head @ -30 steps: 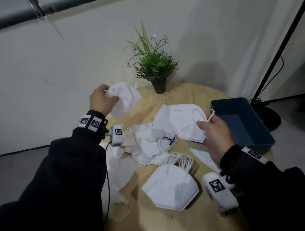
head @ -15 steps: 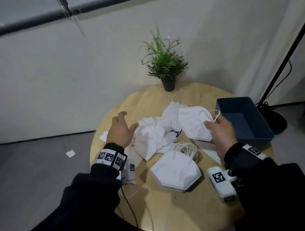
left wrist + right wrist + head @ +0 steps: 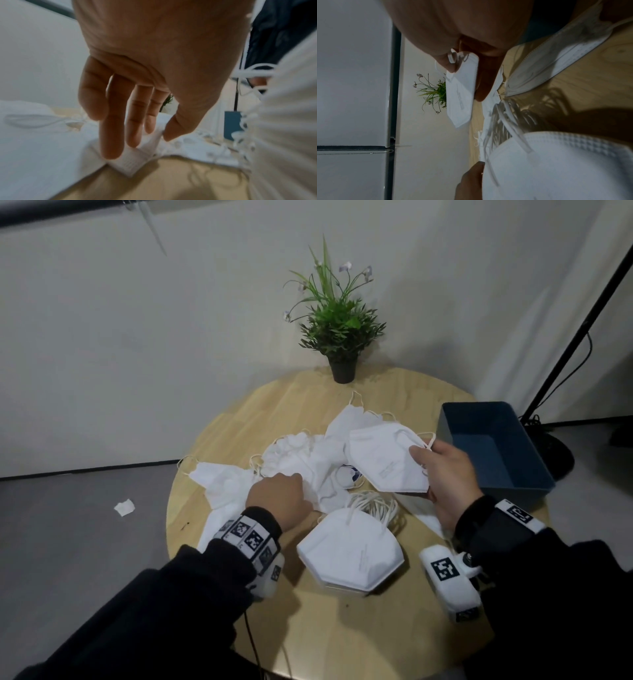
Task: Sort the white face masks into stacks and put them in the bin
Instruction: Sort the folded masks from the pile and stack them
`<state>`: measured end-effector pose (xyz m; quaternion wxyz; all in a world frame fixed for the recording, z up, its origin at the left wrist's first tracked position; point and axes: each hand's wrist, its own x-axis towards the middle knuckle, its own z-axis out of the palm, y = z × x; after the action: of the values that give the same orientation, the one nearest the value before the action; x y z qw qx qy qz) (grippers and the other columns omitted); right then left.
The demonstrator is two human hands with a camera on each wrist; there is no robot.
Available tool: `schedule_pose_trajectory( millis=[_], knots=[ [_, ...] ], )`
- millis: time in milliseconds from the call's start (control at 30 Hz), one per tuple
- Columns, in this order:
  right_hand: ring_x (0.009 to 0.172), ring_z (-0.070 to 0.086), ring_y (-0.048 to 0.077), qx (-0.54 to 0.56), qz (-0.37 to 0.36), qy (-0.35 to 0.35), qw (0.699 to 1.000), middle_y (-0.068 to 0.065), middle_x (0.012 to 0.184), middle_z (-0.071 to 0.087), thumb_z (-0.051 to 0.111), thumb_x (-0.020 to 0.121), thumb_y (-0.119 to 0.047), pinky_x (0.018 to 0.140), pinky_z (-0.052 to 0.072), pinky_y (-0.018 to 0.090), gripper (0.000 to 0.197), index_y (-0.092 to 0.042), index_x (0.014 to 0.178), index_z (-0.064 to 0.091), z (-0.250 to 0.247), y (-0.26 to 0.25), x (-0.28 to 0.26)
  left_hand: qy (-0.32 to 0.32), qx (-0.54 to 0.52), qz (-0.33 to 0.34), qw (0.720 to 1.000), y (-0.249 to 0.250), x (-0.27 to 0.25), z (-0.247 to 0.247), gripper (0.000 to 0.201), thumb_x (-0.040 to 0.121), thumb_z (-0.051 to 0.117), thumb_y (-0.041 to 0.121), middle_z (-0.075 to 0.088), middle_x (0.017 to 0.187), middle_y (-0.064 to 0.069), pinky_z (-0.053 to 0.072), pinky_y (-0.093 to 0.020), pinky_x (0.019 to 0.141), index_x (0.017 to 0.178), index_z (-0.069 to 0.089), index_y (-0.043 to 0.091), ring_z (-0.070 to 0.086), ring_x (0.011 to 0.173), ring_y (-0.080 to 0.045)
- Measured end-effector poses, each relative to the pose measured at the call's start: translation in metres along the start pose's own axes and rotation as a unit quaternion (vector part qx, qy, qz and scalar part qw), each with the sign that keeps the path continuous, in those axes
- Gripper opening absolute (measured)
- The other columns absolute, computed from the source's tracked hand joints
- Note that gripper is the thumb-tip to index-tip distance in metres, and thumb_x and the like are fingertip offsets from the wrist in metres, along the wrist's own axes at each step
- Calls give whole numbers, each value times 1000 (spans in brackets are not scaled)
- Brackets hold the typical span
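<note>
One mask (image 3: 387, 462) is held up at centre right of the head view, pinched at its right edge by the right hand (image 3: 445, 474), thumb on top and fingers beneath; the right wrist view shows the same mask (image 3: 462, 86) clamped between thumb and fingers, clear of the table. Left of it lies a loose pile (image 3: 301, 467) of crumpled masks in the middle of the frame, straps tangled. The left hand (image 3: 277, 501) reaches into that pile; in the left wrist view its fingers (image 3: 111, 121) are nearly straight and slightly spread, tips touching a mask edge (image 3: 130, 163), thumb apart and nothing gripped. A neat stack (image 3: 349, 556) sits at lower centre, just below the pile, straps bunched at its top.

The bin (image 3: 493, 450) stands at the right, its near wall close beside the right hand, its far corner overhanging the edge of the table (image 3: 359, 628). Bare wood shows along the lower part of the frame and at upper centre by the plant (image 3: 339, 330). One scrap (image 3: 124, 507) lies on the floor at left
</note>
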<state>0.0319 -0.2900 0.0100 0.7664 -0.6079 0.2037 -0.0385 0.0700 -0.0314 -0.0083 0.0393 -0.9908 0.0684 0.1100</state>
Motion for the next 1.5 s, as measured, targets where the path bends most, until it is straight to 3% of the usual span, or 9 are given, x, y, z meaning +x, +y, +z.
schedule_pose_trajectory(
  millis=[267, 400, 500, 633, 833, 967, 1033, 1300, 1500],
  knots=[
    [100, 75, 32, 35, 35, -28, 998, 13, 108, 79, 60, 103, -13, 89, 59, 50, 14, -10, 108, 73, 5, -2, -2, 274, -182, -85, 941, -28, -7, -73, 17, 92, 55, 36, 69, 76, 2, 47, -33, 64, 95, 69, 26, 61, 71, -26],
    [101, 76, 32, 55, 71, -68, 994, 14, 113, 78, 57, 105, -14, 89, 60, 54, 22, -5, 122, 68, 10, 1, -4, 432, -269, 120, 852, -14, -24, -80, 9, 98, 66, 27, 67, 91, 7, 51, -35, 71, 99, 74, 23, 64, 76, -19],
    [106, 75, 34, 92, 82, -90, 988, 16, 116, 77, 51, 105, -8, 91, 60, 55, 27, -2, 125, 69, 15, 0, -8, 382, -282, 270, 838, 3, -31, -60, 10, 96, 72, 15, 61, 114, 3, 49, -33, 83, 100, 78, 22, 60, 103, -19],
    [120, 68, 41, 115, 74, -140, 981, 20, 128, 72, 58, 101, -12, 110, 47, 63, 33, -1, 132, 67, 18, -1, -12, 272, -345, 254, 862, 3, -25, -46, 25, 93, 71, 6, 50, 143, 9, 45, -32, 106, 93, 79, 29, 50, 133, -14],
    [125, 63, 46, 87, 55, -181, 978, 23, 130, 70, 64, 97, -10, 114, 41, 64, 33, 0, 128, 69, 21, -2, -17, 131, -540, 196, 808, 4, -28, -59, 16, 91, 69, 13, 65, 132, 13, 57, -34, 89, 94, 80, 24, 66, 109, -11],
    [89, 74, 35, 88, 55, -203, 974, 25, 107, 74, 67, 93, -8, 72, 61, 38, 29, 7, 118, 69, 22, -3, -18, 121, -546, 182, 809, 11, -28, -62, 45, 79, 89, 12, 65, 110, 9, 62, -41, 80, 114, 67, 33, 70, 96, -19],
    [61, 58, 24, 85, 69, -204, 973, 16, 78, 63, 77, 85, -19, 53, 44, 25, 24, -1, 100, 71, 22, -4, -19, 96, -552, 193, 806, 7, -26, -65, 63, 80, 87, 7, 66, 108, 2, 63, -43, 81, 130, 63, 37, 70, 96, -22],
    [65, 54, 20, 190, 73, -158, 966, 5, 69, 55, 52, 101, -23, 67, 41, 35, 38, -14, 65, 48, 14, -22, -21, 78, -529, 210, 819, -20, -20, -68, 40, 94, 70, -2, 74, 126, 7, 55, -38, 105, 128, 73, 19, 68, 119, -12],
    [59, 45, 11, -26, -31, -190, 981, -4, 68, 53, 86, 79, -42, 58, 40, 27, 31, -20, 81, 64, 20, -14, -24, 102, -591, 190, 777, -17, -22, -65, 37, 95, 67, -5, 76, 122, 5, 55, -35, 102, 121, 76, 19, 70, 118, -15]
  ],
)
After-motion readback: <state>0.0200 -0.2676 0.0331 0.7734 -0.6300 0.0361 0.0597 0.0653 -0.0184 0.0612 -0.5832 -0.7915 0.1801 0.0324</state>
